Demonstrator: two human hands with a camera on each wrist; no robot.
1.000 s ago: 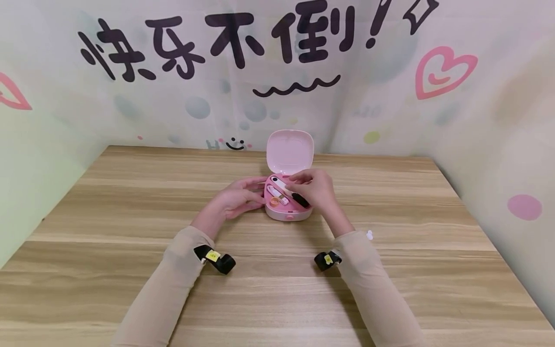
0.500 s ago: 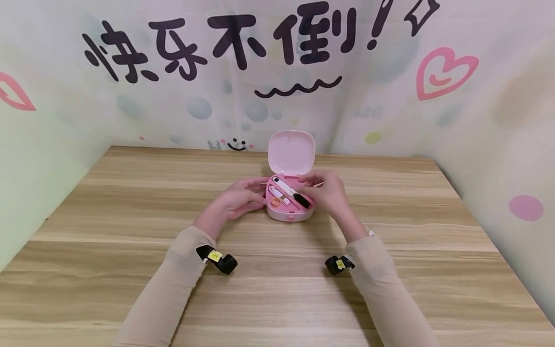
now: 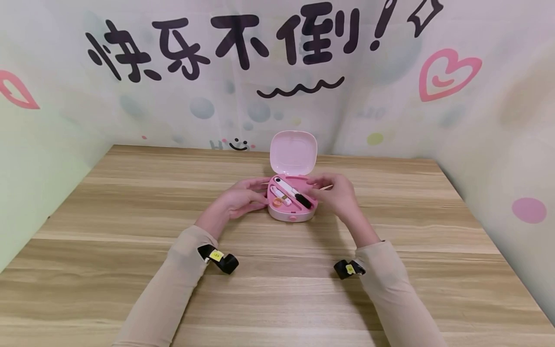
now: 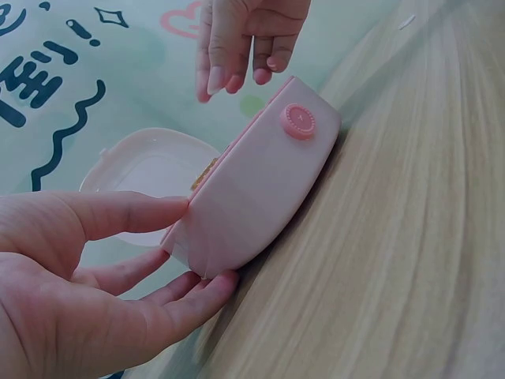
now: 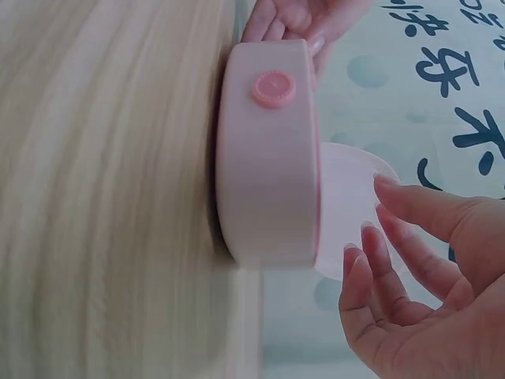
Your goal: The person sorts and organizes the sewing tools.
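A small pink case (image 3: 282, 215) stands on the table with its pale lid (image 3: 294, 153) raised at the back. In its tray a slim white stick (image 3: 285, 185) with a black end lies diagonally. Beside that are a short white piece (image 3: 281, 195) and an orange ring (image 3: 274, 202). My left hand (image 3: 238, 197) holds the case's left side; in the left wrist view the thumb (image 4: 150, 213) is on the upper rim and fingers are lower down. My right hand (image 3: 340, 193) hovers at the right rim, thumb and fingers apart with nothing between them in the right wrist view.
The wooden table (image 3: 277, 299) meets a printed cloth wall (image 3: 173, 115) close behind the lid. A round pink button (image 4: 298, 121) juts from the case's front. A tiny white bit (image 4: 406, 21) lies on the table to the right.
My right hand has drawn away to the right from the white stick, which its fingers were at a second ago. The stick stays in the tray. My left hand keeps its place on the case.
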